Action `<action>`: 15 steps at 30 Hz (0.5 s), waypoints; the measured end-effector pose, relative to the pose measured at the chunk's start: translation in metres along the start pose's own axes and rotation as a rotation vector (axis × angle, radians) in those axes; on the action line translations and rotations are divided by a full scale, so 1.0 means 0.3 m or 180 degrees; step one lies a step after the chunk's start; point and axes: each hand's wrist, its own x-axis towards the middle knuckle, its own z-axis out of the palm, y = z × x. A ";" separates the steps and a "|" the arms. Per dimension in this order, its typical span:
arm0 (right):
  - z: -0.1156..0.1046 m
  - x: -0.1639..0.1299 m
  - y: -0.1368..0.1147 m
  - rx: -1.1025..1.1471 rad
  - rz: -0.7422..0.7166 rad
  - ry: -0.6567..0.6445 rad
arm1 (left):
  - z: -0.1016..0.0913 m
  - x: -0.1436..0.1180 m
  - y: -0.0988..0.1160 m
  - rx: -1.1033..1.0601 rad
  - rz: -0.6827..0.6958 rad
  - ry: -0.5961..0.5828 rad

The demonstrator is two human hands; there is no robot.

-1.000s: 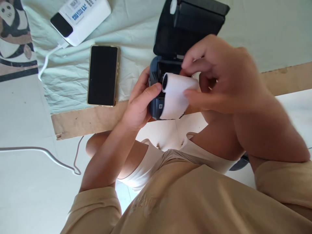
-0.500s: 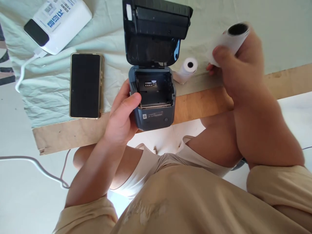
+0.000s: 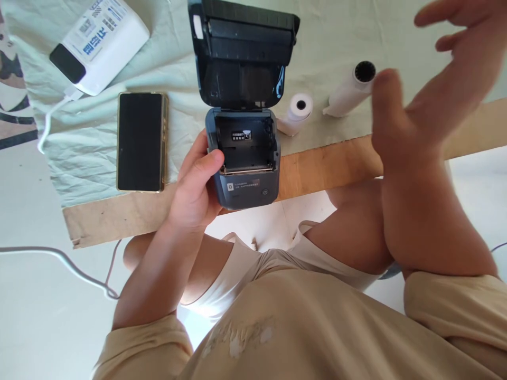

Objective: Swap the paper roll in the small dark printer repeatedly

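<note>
My left hand point(image 3: 200, 179) grips the left side of a dark grey portable label printer point(image 3: 247, 192), thumb along the edge of its paper bay. The printer's black lid point(image 3: 241, 58) is flipped up, and no roll sits in the bay. To the printer's right, a small white paper roll point(image 3: 298, 111) stands on the cloth, its loose end sticking out to the left. Farther right stands a larger white paper roll point(image 3: 350, 92) with a dark core. Beyond that roll, my right hand point(image 3: 431, 84) is raised with fingers spread, holding nothing.
A dark-screened phone point(image 3: 140, 141) lies left of the printer. Behind it is a white device point(image 3: 106, 47) with a black end and a white cable point(image 3: 47, 121). Green cloth point(image 3: 182, 63) covers the table, leaving a wooden front edge point(image 3: 328, 169) bare.
My right hand has let go of the larger paper roll, which now stands on the cloth, and has moved up and right, opening. My left hand still holds the printer.
</note>
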 end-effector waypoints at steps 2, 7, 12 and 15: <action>0.023 -0.002 -0.043 -0.0023 -0.0136 -0.0090 | -0.002 0.000 -0.001 -0.0006 -0.0037 0.0002; 0.078 0.015 -0.068 0.0001 -0.0176 -0.0146 | -0.004 0.000 0.001 0.0027 -0.0036 0.0046; 0.084 0.015 -0.058 -0.0007 0.0056 -0.0073 | 0.001 -0.006 0.012 0.0049 -0.0070 0.0038; 0.091 0.007 -0.039 0.0108 -0.0053 0.0137 | 0.005 -0.009 0.016 0.0065 -0.0060 0.0040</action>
